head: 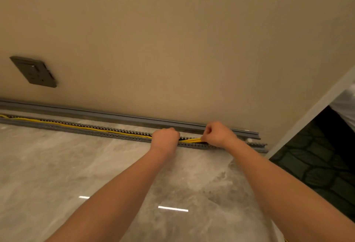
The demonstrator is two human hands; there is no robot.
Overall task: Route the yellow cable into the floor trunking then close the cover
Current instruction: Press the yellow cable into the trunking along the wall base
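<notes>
hands, left (165,139) and right (218,134), fingers curled pinching yellow cable (189,140) over open trunking (115,135).

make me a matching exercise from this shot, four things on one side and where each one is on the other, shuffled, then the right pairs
Things:
1. yellow cable
2. cover
3. wall socket
4. left hand

Places:
A. on the wall, upper left
B. lying in the open trunking
C. closed over the trunking, beside the right hand
D. loose on the floor along the foot of the wall

Pairs: 1-B, 2-D, 3-A, 4-C
</notes>
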